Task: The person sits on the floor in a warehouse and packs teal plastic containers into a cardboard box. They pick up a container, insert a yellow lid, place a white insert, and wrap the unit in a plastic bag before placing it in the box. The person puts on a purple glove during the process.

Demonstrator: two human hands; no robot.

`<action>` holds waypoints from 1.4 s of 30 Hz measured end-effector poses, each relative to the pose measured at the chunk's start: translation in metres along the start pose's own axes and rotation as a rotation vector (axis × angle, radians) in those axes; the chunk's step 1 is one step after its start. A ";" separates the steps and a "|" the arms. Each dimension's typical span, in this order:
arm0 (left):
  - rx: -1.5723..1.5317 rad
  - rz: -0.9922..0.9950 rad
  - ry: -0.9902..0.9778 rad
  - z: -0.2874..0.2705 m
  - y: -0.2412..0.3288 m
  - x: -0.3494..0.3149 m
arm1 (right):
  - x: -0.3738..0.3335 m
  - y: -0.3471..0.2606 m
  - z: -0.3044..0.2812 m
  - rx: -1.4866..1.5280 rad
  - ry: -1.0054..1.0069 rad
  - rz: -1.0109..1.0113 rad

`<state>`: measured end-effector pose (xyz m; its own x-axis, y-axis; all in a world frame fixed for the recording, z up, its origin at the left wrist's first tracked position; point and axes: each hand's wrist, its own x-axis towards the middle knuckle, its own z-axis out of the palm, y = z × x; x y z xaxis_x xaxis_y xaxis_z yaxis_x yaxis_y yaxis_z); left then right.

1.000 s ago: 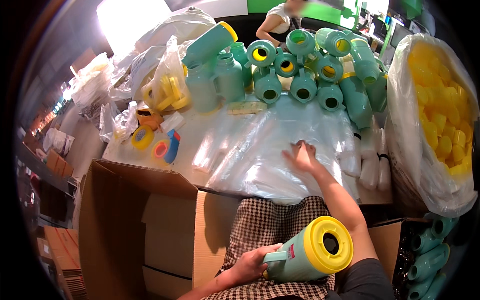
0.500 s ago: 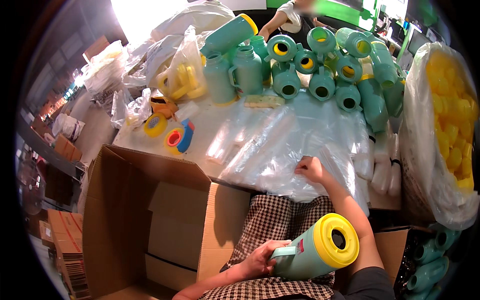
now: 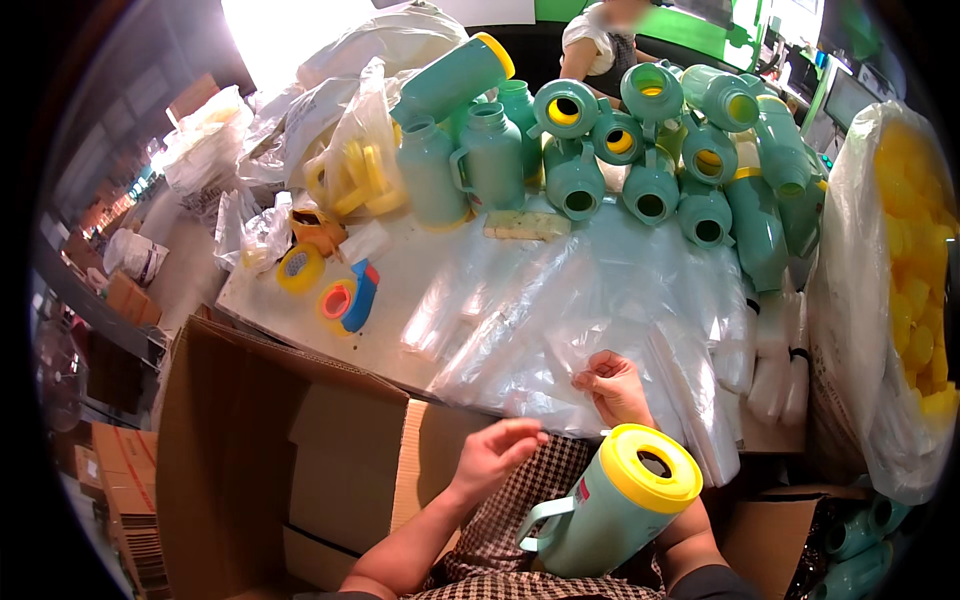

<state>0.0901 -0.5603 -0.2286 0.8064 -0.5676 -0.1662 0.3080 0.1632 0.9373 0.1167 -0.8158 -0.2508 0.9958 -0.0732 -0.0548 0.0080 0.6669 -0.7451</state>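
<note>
A teal jug (image 3: 610, 515) with a side handle rests tilted on my lap against my right forearm. Its yellow ring-shaped end, with a dark round opening, points up. My left hand (image 3: 495, 458) is off the handle and hovers empty above the lap, fingers stretched out toward the right. At the table's front edge my right hand (image 3: 614, 388) pinches the edge of a clear plastic bag (image 3: 560, 350). Flat clear bags lie spread in a layer over the table there.
Stacked teal jugs (image 3: 650, 190) stand across the table's back. To the left are a blue-red tape dispenser (image 3: 350, 298) and a tape roll (image 3: 299, 268). An open cardboard box (image 3: 230, 440) sits at front left; a sack of yellow parts (image 3: 840, 290) is at right. A person (image 3: 600, 50) stands beyond.
My left hand has let go of the jug's handle and risen toward my right hand. The jug now leans on my lap and right arm. My right hand has come slightly nearer.
</note>
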 end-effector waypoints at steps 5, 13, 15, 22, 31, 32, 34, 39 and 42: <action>0.424 0.282 0.167 0.029 -0.025 0.128 | 0.017 0.006 0.007 0.208 0.097 0.167; -1.087 0.027 0.048 -0.010 -0.037 0.133 | -0.013 -0.020 -0.002 0.481 0.407 -0.098; -1.368 0.179 -0.416 -0.045 -0.037 0.115 | -0.041 -0.030 -0.062 0.862 -0.215 0.061; 0.288 0.287 0.296 -0.009 -0.004 0.091 | -0.039 -0.058 0.000 -0.516 0.179 -0.331; 1.084 0.821 0.350 0.041 0.036 0.140 | 0.029 -0.066 0.034 -0.388 0.000 0.003; 1.060 0.799 0.357 0.041 0.033 0.143 | 0.032 -0.057 0.020 -0.231 -0.007 -0.029; 0.951 0.744 0.378 0.038 0.023 0.150 | 0.035 -0.041 0.004 -0.055 0.007 -0.063; 0.443 0.489 0.392 0.025 0.014 0.154 | 0.031 -0.027 -0.004 0.112 -0.005 -0.141; 0.073 0.604 0.260 0.040 0.026 0.136 | 0.029 -0.021 -0.004 -0.012 0.023 -0.215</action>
<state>0.1876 -0.6654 -0.2149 0.9250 -0.1788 0.3352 -0.2641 0.3314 0.9058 0.1446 -0.8348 -0.2394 0.9689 -0.2301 0.0913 0.2191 0.6254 -0.7489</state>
